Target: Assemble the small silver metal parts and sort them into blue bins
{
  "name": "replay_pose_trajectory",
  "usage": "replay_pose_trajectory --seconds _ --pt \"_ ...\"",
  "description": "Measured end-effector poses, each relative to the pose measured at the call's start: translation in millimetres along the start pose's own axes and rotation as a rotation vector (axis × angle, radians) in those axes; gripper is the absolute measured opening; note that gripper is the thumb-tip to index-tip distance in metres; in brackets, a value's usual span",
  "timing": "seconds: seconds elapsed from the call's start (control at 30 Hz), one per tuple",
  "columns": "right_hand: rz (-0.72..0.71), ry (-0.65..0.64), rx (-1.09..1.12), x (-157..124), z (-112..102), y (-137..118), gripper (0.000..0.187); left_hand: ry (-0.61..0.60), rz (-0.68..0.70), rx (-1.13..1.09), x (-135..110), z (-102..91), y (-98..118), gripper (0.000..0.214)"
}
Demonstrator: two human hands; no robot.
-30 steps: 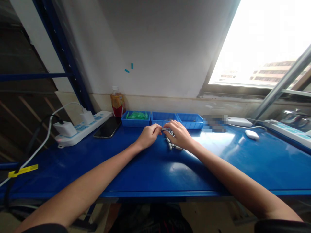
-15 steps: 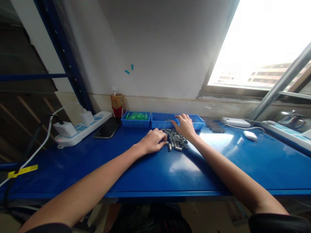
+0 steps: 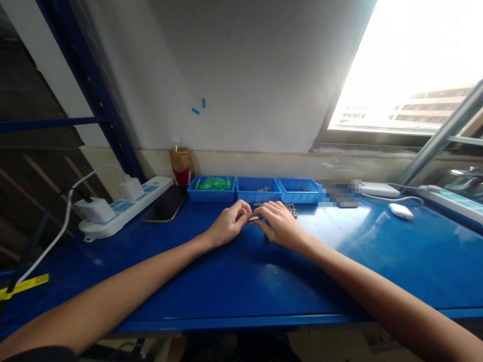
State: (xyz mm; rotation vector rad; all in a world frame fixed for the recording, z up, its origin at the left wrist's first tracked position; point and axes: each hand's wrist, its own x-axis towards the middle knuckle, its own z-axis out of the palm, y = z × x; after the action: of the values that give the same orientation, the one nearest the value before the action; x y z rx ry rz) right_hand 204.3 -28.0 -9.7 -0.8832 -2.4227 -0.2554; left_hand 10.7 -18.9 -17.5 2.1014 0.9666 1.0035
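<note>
Over the blue table, my left hand point(image 3: 229, 222) and my right hand point(image 3: 278, 224) meet fingertip to fingertip. Between them is a small grey metal piece point(image 3: 254, 218), shaped like a short cylinder. Thumb and fingers of my right hand pinch it, and the fingertips of my left hand close on its left end. Behind my right hand lies a pile of similar grey metal pieces point(image 3: 292, 210), mostly hidden by the fingers. Beyond the pile stands the middle blue tray point(image 3: 258, 195), with several grey pieces inside. The right blue tray point(image 3: 300, 197) holds a small piece.
A left blue tray point(image 3: 211, 196) contains green pieces point(image 3: 214, 184). Left of it are a drink bottle point(image 3: 181, 162), a black phone point(image 3: 166, 205) and a power strip point(image 3: 113, 216). A white case point(image 3: 400, 211) and another power strip point(image 3: 449, 203) lie at the right.
My right hand has come back from over the trays to the front of the pile. Both hands now meet at one small metal piece. The view has shifted slightly.
</note>
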Motion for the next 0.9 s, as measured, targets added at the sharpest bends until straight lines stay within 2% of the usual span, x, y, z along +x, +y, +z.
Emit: replay_pose_trajectory --seconds 0.1,0.27,0.4,0.53,0.63,0.77,0.83,0.9 --pt "0.031 0.053 0.016 2 -1 0 0.019 0.039 0.025 0.027 -3 -0.5 3 0.022" --pt "0.069 0.088 0.021 2 -4 -5 0.028 0.104 0.124 0.229 -9 0.8 10 0.02" --pt "0.096 0.145 0.067 0 -5 -8 0.019 0.139 0.116 0.279 -7 2.7 14 0.023" --pt "0.034 0.154 0.028 0 -11 -5 0.017 0.105 0.12 0.246 1 3.8 15 0.033" --pt "0.039 0.172 -0.071 6 -16 13 0.02 0.055 0.119 0.238 8 6.0 10 0.034" --pt "0.243 0.237 -0.2 19 -15 55 0.023 -0.04 0.155 0.402 20 13.2 0 0.035" --pt "0.337 0.219 -0.242 22 -10 72 0.023 -0.076 0.162 0.535 25 17.6 -4 0.036" --pt "0.383 0.198 -0.261 22 -6 81 0.025 -0.072 0.143 0.63 30 20.9 -5 0.028"
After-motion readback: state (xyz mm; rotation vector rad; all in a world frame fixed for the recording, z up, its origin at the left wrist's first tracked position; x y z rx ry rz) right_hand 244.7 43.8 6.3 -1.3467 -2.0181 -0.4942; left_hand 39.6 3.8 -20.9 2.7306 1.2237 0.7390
